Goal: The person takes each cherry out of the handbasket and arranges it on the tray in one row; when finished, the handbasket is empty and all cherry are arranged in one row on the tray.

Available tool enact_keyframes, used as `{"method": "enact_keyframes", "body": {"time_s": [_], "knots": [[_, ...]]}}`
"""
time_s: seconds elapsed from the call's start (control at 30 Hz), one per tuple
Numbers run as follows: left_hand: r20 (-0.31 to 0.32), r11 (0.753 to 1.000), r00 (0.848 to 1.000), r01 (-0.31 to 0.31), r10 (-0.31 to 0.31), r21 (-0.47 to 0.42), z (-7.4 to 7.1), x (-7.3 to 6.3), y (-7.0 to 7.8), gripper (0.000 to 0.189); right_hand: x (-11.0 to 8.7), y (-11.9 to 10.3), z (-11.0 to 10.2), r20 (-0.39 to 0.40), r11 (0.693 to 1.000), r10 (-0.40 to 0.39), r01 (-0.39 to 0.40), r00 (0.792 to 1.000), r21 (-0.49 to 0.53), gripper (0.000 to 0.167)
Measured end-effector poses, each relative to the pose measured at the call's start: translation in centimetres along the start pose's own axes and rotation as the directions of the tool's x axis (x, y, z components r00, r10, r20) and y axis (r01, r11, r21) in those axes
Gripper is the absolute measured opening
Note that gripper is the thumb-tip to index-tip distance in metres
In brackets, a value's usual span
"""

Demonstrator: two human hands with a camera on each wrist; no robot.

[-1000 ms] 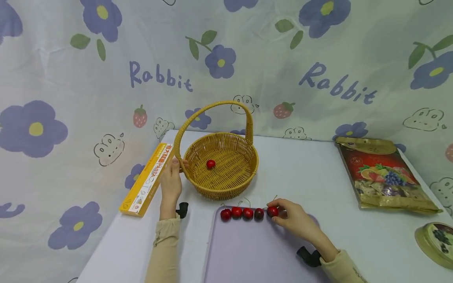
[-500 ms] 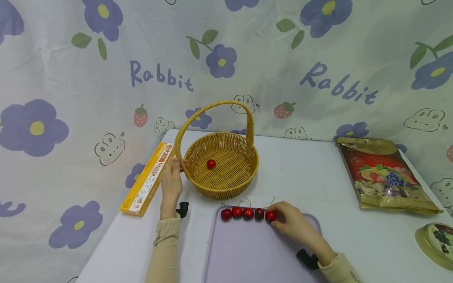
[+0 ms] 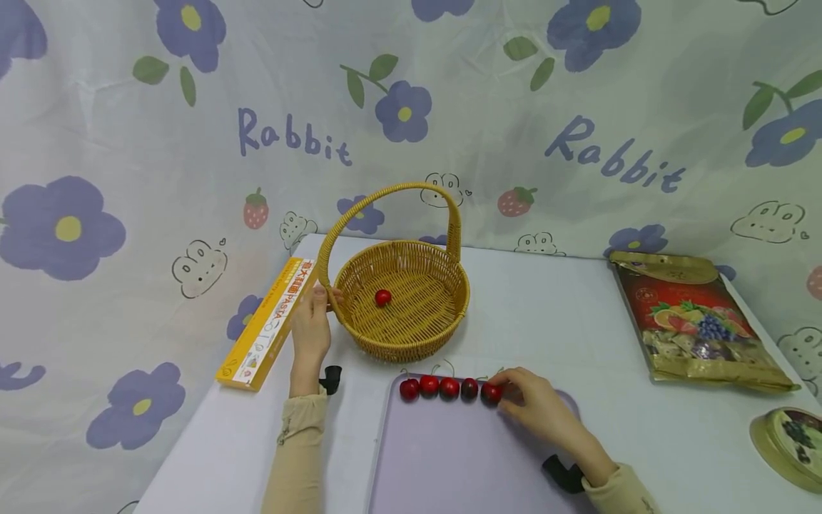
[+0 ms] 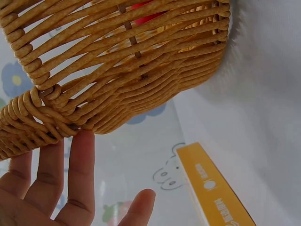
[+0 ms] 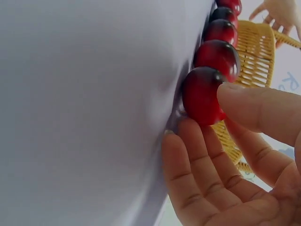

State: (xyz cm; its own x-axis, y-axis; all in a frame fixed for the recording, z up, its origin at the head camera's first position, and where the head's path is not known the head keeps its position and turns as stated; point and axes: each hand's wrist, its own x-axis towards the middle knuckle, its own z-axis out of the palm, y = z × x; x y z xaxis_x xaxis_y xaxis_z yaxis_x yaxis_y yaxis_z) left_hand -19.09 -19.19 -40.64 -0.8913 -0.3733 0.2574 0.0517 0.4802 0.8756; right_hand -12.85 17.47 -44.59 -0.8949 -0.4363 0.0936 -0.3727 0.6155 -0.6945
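Note:
My left hand (image 3: 311,332) touches the wicker basket (image 3: 401,351) where its arched handle meets the left rim. In the left wrist view its fingers (image 4: 82,176) are nearly straight, tips against the weave, thumb apart. One red cherry (image 3: 382,298) lies inside the basket. On the far edge of a lilac tray (image 3: 449,457), several cherries (image 3: 449,389) with stems form a row. My right hand (image 3: 536,405) pinches the cherry (image 5: 202,96) at the row's right end, thumb on its side and fingers beneath. That cherry sits right beside its neighbour.
A yellow pasta box (image 3: 266,328) lies left of the basket. To the right are a red and gold snack bag (image 3: 700,321) and a round gold tin (image 3: 790,446). A flower-printed cloth (image 3: 411,107) hangs behind the white table (image 3: 533,307).
My right hand has brought its cherry slightly left, closer to the row's end, and the fingers have come down a little. The left hand and basket look unmoved.

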Motion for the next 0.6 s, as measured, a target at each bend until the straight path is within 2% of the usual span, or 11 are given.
{"method": "enact_keyframes", "body": {"time_s": [0.17,0.33,0.47,0.6], "knots": [[0.010,1.000,1.000,0.008,-0.008,0.003,0.0,0.0,0.1,0.069,0.3,0.0,0.2,0.041,0.999,0.006,-0.008,0.999,0.044,0.031],[0.013,1.000,1.000,-0.009,0.009,0.004,-0.1,-0.1,0.1,0.069,1.1,-0.7,-0.8,0.035,0.999,0.032,-0.032,0.999,-0.012,0.027],[-0.001,1.000,1.000,-0.023,0.023,-0.006,-0.2,0.0,0.2,0.070,3.6,-2.4,-3.1,0.025,0.996,0.048,-0.046,0.999,-0.070,0.024],[0.004,1.000,1.000,0.004,-0.004,-0.011,0.0,-0.1,0.1,0.070,7.5,-4.1,-5.4,0.054,1.000,-0.007,0.008,0.999,-0.007,0.023]]}}
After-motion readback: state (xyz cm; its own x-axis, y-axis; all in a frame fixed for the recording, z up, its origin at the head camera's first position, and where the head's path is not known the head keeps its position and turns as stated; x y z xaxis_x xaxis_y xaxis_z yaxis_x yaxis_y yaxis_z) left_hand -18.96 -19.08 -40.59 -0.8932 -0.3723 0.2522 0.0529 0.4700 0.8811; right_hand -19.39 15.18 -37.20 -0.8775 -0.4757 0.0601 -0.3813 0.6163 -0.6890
